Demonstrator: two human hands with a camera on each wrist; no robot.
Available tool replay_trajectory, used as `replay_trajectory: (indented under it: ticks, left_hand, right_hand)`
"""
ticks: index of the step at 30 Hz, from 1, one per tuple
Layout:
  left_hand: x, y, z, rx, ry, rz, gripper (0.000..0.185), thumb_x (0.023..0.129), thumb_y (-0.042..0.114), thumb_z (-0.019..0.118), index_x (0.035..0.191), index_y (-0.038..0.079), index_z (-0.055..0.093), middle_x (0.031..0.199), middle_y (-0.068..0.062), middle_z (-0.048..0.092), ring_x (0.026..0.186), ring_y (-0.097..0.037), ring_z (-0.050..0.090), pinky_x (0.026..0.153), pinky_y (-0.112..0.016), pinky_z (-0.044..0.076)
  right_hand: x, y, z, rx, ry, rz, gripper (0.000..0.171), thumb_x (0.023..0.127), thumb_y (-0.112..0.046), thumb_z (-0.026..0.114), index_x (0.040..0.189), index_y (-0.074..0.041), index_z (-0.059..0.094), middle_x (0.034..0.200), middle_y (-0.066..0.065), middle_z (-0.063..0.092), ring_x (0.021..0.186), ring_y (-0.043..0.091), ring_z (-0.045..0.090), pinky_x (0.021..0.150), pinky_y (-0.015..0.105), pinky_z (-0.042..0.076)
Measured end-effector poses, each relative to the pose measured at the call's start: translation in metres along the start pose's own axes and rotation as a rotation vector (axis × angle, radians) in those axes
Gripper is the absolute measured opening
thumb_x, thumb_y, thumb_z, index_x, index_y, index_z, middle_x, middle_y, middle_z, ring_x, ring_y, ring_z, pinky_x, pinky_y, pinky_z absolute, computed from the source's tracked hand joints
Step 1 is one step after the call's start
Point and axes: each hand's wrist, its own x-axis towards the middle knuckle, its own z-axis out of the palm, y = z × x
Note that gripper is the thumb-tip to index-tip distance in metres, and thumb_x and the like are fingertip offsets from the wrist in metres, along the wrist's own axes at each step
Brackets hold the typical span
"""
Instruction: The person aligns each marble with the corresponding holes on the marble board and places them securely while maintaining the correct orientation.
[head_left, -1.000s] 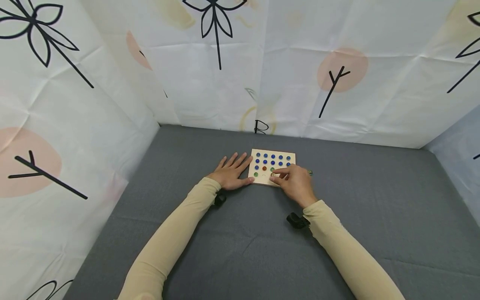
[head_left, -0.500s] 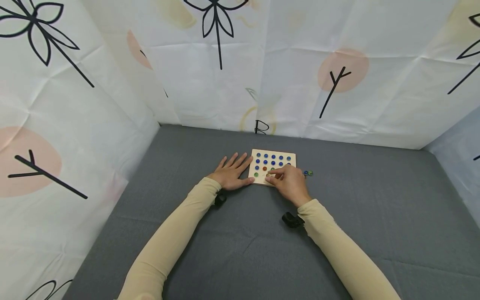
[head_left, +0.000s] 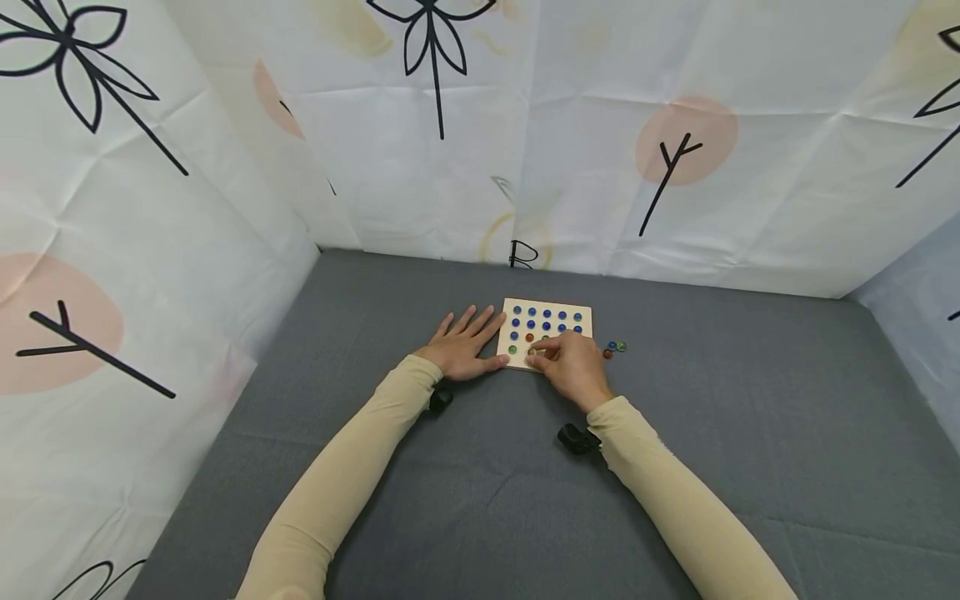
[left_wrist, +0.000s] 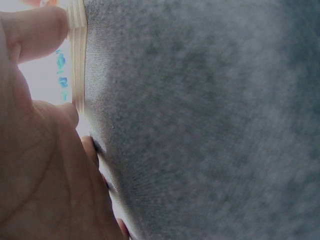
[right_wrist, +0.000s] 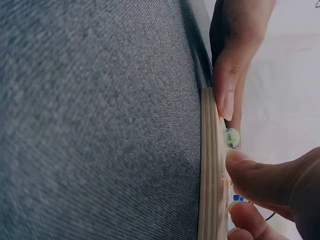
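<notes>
A pale wooden board [head_left: 545, 305] with rows of marbles in its hollows lies on the grey cloth. Spread flat at its left edge is my left hand [head_left: 467, 348], the thumb on the near left corner. My right hand [head_left: 577, 367] is over the near side of the board and pinches a small marble [head_left: 532, 352] with thumb and fingertips, low in the near row beside a green marble [head_left: 513, 350]. In the right wrist view, a clear greenish marble [right_wrist: 231, 138] sits between the two thumbs. My right hand hides the board's near right part.
Just right of the board lie loose marbles on the cloth: a blue one [head_left: 612, 345], a green one [head_left: 622, 346] and a reddish-brown one [head_left: 607, 354]. A printed white sheet [head_left: 585, 167] stands behind the grey-covered table [head_left: 750, 400].
My right hand has shifted left along the near row, bringing the pinched marble beside the green one. The loose marbles at the right have come into view. My left hand stays still.
</notes>
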Motion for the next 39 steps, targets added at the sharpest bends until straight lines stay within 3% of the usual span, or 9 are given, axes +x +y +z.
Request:
replay_trajectory:
  ticks: [11,29,39]
  left_hand:
    - [-0.007,0.005,-0.004,0.008,0.000,0.008,0.081,0.103,0.068,0.032,0.165,0.030,-0.003,0.170,0.004,-0.007,0.155,-0.022,-0.013,0.123,-0.050,-0.011]
    - [-0.013,0.009,-0.009,0.018,0.008,0.018,0.080,0.103,0.067,0.033,0.165,0.028,-0.001,0.171,0.002,-0.004,0.156,-0.024,-0.010,0.123,-0.051,-0.008]
    - [-0.011,0.008,-0.008,0.025,0.001,0.006,0.081,0.102,0.069,0.032,0.164,0.029,-0.003,0.170,0.004,-0.006,0.155,-0.023,-0.010,0.123,-0.051,-0.008]
  right_hand:
    - [0.001,0.000,0.004,-0.009,-0.015,0.019,0.020,0.086,-0.023,0.084,0.101,-0.010,0.083,0.078,0.005,0.075,0.071,0.022,0.068,0.063,0.042,0.053]
    - [0.001,0.000,0.004,0.010,-0.013,0.013,0.014,0.086,-0.021,0.085,0.097,-0.011,0.084,0.076,0.003,0.074,0.072,0.023,0.067,0.063,0.042,0.051]
    - [-0.003,0.005,-0.003,0.033,-0.010,0.035,0.024,0.087,-0.022,0.084,0.105,-0.007,0.082,0.082,0.008,0.073,0.068,0.022,0.064,0.057,0.037,0.049]
